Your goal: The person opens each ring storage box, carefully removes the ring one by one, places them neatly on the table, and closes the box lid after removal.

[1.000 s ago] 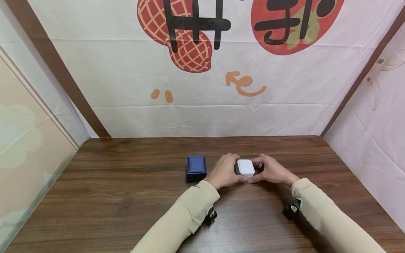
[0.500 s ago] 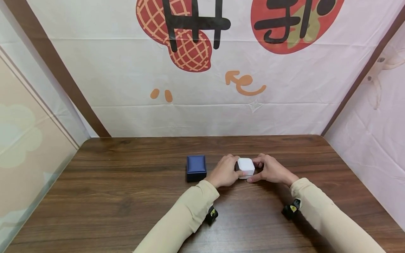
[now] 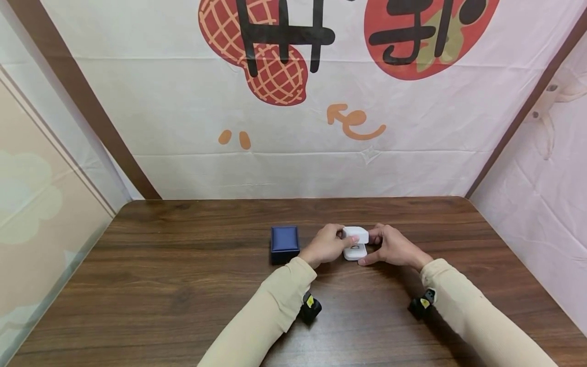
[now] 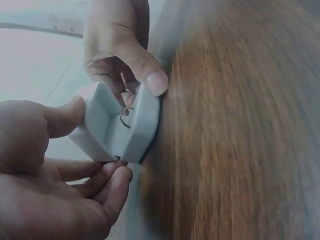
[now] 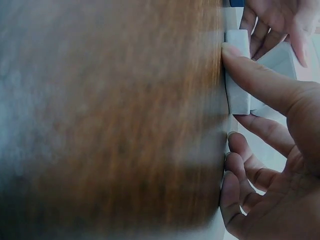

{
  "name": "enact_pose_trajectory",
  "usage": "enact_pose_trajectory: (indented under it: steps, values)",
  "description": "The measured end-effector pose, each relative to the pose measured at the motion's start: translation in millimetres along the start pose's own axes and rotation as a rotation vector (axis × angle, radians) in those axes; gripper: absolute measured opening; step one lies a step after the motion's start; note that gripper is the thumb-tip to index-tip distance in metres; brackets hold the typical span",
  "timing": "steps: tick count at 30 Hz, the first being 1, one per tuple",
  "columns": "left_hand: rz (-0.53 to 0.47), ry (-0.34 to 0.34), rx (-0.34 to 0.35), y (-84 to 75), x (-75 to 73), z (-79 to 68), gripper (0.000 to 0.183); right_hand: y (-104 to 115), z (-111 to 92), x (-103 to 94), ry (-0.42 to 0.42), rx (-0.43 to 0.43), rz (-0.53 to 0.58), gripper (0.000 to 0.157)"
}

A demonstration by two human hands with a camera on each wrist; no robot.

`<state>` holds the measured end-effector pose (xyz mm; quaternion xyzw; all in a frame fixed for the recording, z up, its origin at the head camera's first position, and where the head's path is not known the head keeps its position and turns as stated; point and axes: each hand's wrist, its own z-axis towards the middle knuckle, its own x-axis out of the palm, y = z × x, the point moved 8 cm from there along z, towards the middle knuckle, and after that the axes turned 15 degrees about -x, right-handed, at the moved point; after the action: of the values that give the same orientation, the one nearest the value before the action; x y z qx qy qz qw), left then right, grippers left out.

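A white ring box (image 3: 355, 234) stands on the table with its lid partly raised. My left hand (image 3: 323, 246) pinches the lid from the left, its thumb on the lid's front and its fingers curled behind. Low on the right, my right hand (image 3: 397, 248) grips the base, thumb at the front corner. In the left wrist view a thin ring (image 4: 125, 119) sits upright in the base insert. The right wrist view shows the right thumb pressed along the white base (image 5: 239, 102), with the other fingers loosely curled beside it.
A closed navy-blue box (image 3: 284, 243) with a black lower part stands just left of the left hand. The brown wooden table (image 3: 183, 285) meets a white printed cloth (image 3: 293, 173) at its back edge. Black wrist cameras (image 3: 310, 307) hang under both sleeves.
The white ring box's lid was closed and now tilts up, showing the ring inside. My left thumb moved up onto the lid's front. The right hand stayed nearly still.
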<state>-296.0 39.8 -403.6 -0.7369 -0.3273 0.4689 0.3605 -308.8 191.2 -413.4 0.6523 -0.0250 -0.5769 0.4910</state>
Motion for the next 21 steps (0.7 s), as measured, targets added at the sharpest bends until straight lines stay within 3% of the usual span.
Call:
enact_pose_trajectory:
  steps: [5, 13, 16, 21]
  values:
    - [-0.103, 0.006, -0.056, 2.5, -0.6, 1.8, 0.031, 0.7, 0.4, 0.4, -0.004, 0.015, 0.012, 0.034]
    - [-0.188, -0.019, -0.087, 6.8, -3.2, 4.1, 0.045, -1.0, 0.1, -0.1, -0.01, 0.026, 0.006, 0.042]
    - [-0.196, -0.043, -0.103, 9.5, -4.1, 3.8, 0.05, -1.0, 0.5, 0.7, -0.003, 0.022, 0.014, 0.043]
    - [-0.125, -0.102, -0.104, 8.5, -9.3, -1.5, 0.061, 0.2, 2.0, 1.0, 0.008, 0.01, 0.024, 0.039]
